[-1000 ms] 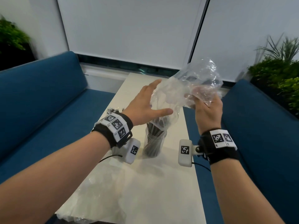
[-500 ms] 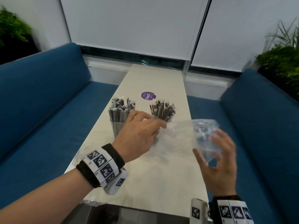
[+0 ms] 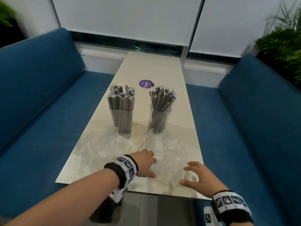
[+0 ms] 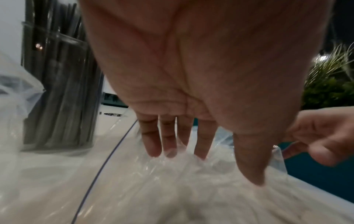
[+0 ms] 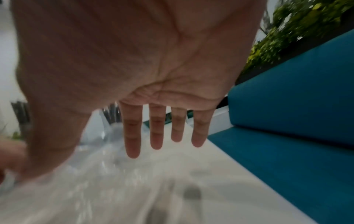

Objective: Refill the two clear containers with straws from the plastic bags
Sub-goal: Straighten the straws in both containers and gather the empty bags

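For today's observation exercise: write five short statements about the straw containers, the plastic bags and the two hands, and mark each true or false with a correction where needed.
1. Both clear containers hold straws. True: the left container and the right container each stand full of straws.
2. The right hand grips a bundle of straws. False: its fingers are spread and hold nothing.
3. The left hand rests on a plastic bag with straight fingers. True.
4. The containers stand on the blue sofa. False: they stand on the white table.
5. A purple round sticker lies beyond the containers. True.
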Tool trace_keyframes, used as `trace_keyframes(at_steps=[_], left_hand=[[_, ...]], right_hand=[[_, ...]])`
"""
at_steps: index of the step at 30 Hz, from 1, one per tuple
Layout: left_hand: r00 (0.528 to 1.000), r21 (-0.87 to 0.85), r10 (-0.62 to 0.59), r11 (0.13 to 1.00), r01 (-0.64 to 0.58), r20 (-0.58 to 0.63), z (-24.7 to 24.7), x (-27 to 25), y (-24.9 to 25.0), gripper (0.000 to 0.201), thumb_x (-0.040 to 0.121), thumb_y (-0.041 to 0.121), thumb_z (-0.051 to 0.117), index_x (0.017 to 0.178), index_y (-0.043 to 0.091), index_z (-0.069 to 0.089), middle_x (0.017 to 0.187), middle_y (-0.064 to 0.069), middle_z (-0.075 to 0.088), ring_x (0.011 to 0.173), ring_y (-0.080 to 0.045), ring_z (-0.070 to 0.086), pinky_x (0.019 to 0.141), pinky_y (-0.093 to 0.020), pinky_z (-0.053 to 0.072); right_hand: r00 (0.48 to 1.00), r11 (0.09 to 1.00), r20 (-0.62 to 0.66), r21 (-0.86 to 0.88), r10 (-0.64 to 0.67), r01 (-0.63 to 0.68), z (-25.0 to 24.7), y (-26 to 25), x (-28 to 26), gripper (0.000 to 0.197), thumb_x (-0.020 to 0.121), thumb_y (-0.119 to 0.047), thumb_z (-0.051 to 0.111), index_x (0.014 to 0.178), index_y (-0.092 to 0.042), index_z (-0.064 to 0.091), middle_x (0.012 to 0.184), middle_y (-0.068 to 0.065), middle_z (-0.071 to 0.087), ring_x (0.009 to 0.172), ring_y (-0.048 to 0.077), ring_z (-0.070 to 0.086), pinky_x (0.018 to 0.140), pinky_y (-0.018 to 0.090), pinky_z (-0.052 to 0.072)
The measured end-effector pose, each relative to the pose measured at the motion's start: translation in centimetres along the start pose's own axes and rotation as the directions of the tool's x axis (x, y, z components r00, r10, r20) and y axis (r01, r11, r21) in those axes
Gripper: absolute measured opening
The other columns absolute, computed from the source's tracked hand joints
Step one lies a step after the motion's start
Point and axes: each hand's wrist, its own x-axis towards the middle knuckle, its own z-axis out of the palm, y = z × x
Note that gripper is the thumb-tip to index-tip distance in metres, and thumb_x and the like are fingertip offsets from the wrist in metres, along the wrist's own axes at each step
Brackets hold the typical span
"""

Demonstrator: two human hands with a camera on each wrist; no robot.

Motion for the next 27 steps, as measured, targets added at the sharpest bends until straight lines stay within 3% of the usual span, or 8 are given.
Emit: trace_keyframes(at_steps=[5, 7, 10, 13, 16, 18, 22, 27], left_hand=[[0.958, -0.134, 0.046, 0.987, -0.087, -0.282, -2.7, -2.4, -0.6, 0.06, 0.097, 0.055, 0.054, 0.151, 0.029, 0.044, 0.159, 0.002, 0.036, 0.143, -0.021, 0.037, 0.112, -0.045, 0.042], [0.907, -0.19, 0.048, 0.972, -0.139, -0.419, -4.6, -3.8, -0.9, 0.055, 0.097, 0.055, 0.054, 0.145, 0.03, 0.051, 0.15, 0.005, 0.045, 0.135, -0.016, 0.045, 0.109, -0.041, 0.044], [0.817, -0.32, -0.094, 0.94, -0.115, -0.57, -8.2, -4.4, -1.8, 0.054, 0.096, 0.05, 0.06, 0.144, 0.027, 0.051, 0.136, 0.006, 0.053, 0.116, -0.013, 0.056, 0.098, -0.032, 0.049], [0.803, -0.481, -0.286, 0.877, 0.0, -0.523, -11.8, -2.2, -3.3, 0.082, 0.091, 0.043, 0.069, 0.158, 0.019, 0.03, 0.149, -0.003, 0.046, 0.123, -0.021, 0.058, 0.102, -0.034, 0.046], [0.817, -0.6, -0.421, 0.791, 0.119, -0.393, -14.3, 1.0, -4.6, 0.107, 0.083, 0.036, 0.078, 0.161, 0.007, 0.011, 0.158, -0.013, 0.036, 0.141, -0.03, 0.044, 0.112, -0.04, 0.04], [0.807, -0.681, -0.489, 0.716, 0.153, -0.333, -15.0, 3.1, -4.9, 0.12, 0.077, 0.033, 0.085, 0.161, 0.003, 0.005, 0.159, -0.017, 0.034, 0.143, -0.032, 0.041, 0.113, -0.041, 0.042], [0.8, -0.767, -0.539, 0.62, 0.164, -0.265, -15.3, 6.5, -5.1, 0.138, 0.071, 0.024, 0.092, 0.162, 0.009, -0.011, 0.164, -0.017, 0.028, 0.146, -0.036, 0.039, 0.116, -0.048, 0.04], [0.81, -0.731, -0.473, 0.678, 0.083, -0.347, -16.8, 9.1, -6.6, 0.146, 0.061, 0.019, 0.097, 0.162, 0.025, -0.009, 0.161, -0.015, 0.031, 0.145, -0.037, 0.04, 0.114, -0.05, 0.041]], right_hand=[[0.953, 0.996, -0.296, 0.029, -0.066, 0.078, -6.1, -1.6, -0.3, 0.031, 0.089, -0.052, 0.072, 0.115, -0.035, 0.07, 0.122, -0.021, 0.062, 0.119, 0.007, 0.061, 0.107, 0.033, 0.05], [0.913, 0.986, -0.399, 0.1, -0.081, 0.131, -8.6, -2.7, 0.9, 0.034, 0.088, -0.046, 0.077, 0.118, -0.03, 0.072, 0.122, -0.016, 0.064, 0.115, 0.01, 0.063, 0.1, 0.036, 0.055], [0.898, 0.972, -0.433, 0.171, -0.073, 0.161, -12.0, -4.9, 3.9, 0.068, 0.081, -0.047, 0.084, 0.141, -0.03, 0.058, 0.137, -0.013, 0.055, 0.11, 0.009, 0.063, 0.087, 0.027, 0.053], [0.955, 0.973, -0.283, 0.182, -0.084, 0.139, -14.6, -7.1, 7.9, 0.111, 0.071, -0.05, 0.091, 0.16, -0.03, 0.028, 0.156, -0.011, 0.037, 0.109, 0.012, 0.064, 0.088, 0.03, 0.055], [0.984, 0.986, -0.151, 0.122, -0.094, 0.113, -15.9, -8.9, 12.4, 0.136, 0.064, -0.046, 0.097, 0.165, -0.03, 0.007, 0.17, -0.008, 0.022, 0.111, 0.02, 0.068, 0.099, 0.04, 0.056], [0.988, 0.992, -0.118, 0.07, -0.101, 0.109, -16.2, -9.8, 15.2, 0.149, 0.058, -0.048, 0.1, 0.164, -0.033, -0.003, 0.173, -0.008, 0.015, 0.126, 0.028, 0.064, 0.109, 0.048, 0.051], [0.982, 0.976, -0.102, 0.13, -0.161, 0.173, -16.1, -11.4, 18.3, 0.156, 0.059, -0.038, 0.101, 0.161, -0.037, -0.016, 0.173, -0.004, 0.021, 0.133, 0.037, 0.059, 0.113, 0.051, 0.047], [0.966, 0.946, -0.083, 0.2, -0.243, 0.255, -16.3, -12.0, 20.1, 0.15, 0.065, -0.024, 0.099, 0.163, -0.035, -0.013, 0.167, 0.004, 0.035, 0.128, 0.033, 0.063, 0.115, 0.051, 0.046]])
